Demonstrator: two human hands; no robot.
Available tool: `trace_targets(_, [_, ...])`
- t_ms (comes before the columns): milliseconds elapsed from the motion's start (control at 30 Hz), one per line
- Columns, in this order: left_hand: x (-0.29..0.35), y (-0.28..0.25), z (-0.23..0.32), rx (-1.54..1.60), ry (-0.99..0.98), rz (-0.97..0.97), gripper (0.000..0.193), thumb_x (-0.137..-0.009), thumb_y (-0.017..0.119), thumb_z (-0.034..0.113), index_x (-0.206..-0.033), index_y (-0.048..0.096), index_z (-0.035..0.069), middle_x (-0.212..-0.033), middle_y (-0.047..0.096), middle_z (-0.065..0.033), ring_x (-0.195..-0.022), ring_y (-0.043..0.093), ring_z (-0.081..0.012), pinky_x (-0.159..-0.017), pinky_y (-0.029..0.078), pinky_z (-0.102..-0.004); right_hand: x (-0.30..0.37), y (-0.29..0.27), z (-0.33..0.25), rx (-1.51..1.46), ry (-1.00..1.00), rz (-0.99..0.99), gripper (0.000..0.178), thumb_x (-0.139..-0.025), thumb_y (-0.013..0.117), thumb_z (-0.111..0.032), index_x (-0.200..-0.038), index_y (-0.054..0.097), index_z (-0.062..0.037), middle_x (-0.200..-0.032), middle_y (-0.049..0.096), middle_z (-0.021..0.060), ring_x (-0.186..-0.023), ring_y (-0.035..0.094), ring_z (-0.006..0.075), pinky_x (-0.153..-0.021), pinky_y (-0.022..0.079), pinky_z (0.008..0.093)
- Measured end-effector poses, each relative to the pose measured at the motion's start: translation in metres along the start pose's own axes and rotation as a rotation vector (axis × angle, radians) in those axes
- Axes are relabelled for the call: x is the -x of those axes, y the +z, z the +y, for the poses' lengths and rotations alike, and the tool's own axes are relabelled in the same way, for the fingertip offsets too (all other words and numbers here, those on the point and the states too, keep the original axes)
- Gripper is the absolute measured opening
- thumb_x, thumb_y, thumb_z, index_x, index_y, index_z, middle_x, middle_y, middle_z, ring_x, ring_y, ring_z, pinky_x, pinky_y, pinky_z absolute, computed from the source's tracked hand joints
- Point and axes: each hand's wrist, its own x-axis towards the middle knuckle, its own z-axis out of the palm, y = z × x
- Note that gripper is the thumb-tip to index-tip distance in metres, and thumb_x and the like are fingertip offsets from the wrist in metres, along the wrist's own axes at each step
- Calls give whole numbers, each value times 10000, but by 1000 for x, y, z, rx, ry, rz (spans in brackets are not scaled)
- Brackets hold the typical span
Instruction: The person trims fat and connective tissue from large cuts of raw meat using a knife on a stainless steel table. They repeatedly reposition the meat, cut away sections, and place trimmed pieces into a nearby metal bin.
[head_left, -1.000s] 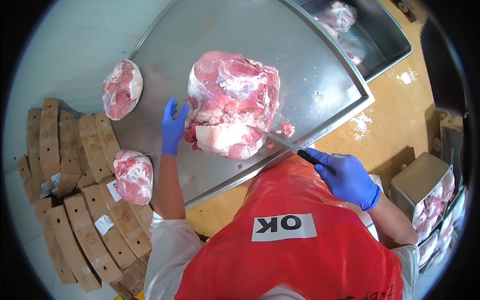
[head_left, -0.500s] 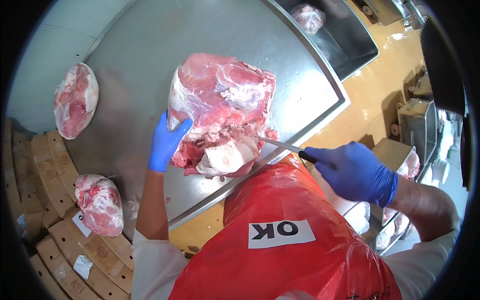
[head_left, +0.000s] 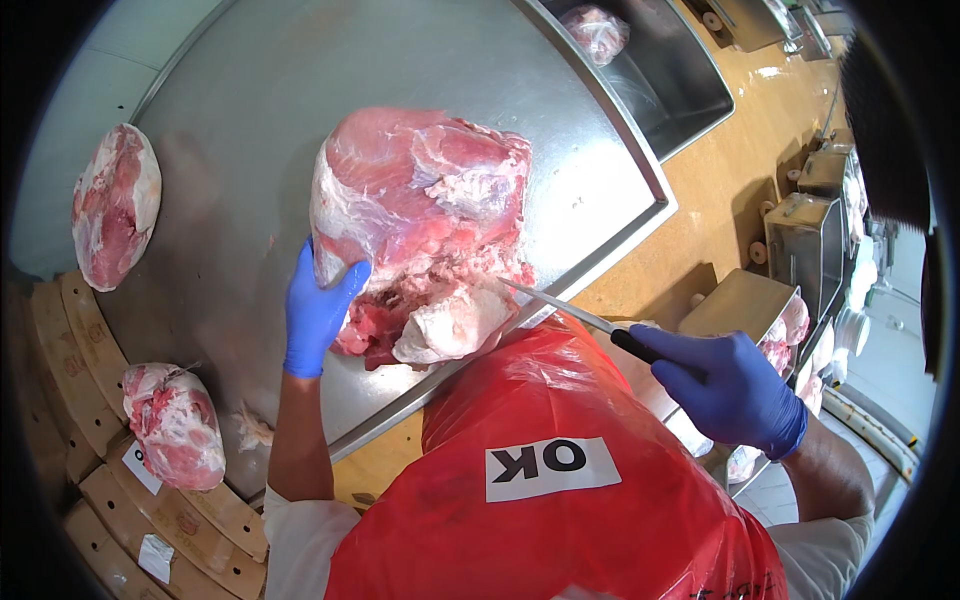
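A large cut of raw meat (head_left: 425, 190) lies on the steel table (head_left: 250, 250), with a whitish knob of fat or bone (head_left: 455, 322) at its near side. My left hand (head_left: 322, 305), in a blue glove, grips the meat's near left edge, thumb on top and fingers partly hidden behind it. In my blue-gloved right hand (head_left: 735, 390) is a knife (head_left: 575, 313) with a black handle and a narrow blade. Its tip points left at the ragged near right part of the meat; whether it touches cannot be made out.
Two more meat pieces, one at the far left (head_left: 117, 207) and one nearer (head_left: 175, 425), lie at the table's left side. Cardboard boxes (head_left: 150, 520) stand below them. A dark metal tub (head_left: 670, 70) holds wrapped meat. Metal bins (head_left: 805, 240) with meat line the right.
My right hand has shifted down with the knife, and the blade tip sits slightly left of before. The whole view has shifted a little. The left hand keeps its hold on the meat.
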Motion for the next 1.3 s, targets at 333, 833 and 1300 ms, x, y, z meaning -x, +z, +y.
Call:
trace_targets(333, [4,5,9,145,-38,-19,764,-919,837,166,-1552,462,-42,-1426,636,-148,-1271,622,-226,-1092,502,-377,-27,-24,-19,153,-47,-107,320,-989,681,-195,-1292,756,-122,-868,746,224,-752,749,385,-715,605,429])
trace_targets(833, [6,11,1,72,-22,33,856,-845,910,310,-1539,500,20,-1360,697,-139,-1197,676,-213,-1029,546,-390,-36,-18,-61,536,-74,-166,346,-1012,665,-218,-1329,703,-86,-734,717,168,-639,709,357,-607,553,451])
trace_targets(1300, [21,11,19,-40,-61,63,1011,-817,921,385,-1616,415,27,-1404,685,-200,-1253,691,-284,-1046,549,-408,-51,-8,-80,682,-48,-245,390,-1034,596,-283,-1379,650,-109,-685,686,164,-642,717,362,-597,566,480])
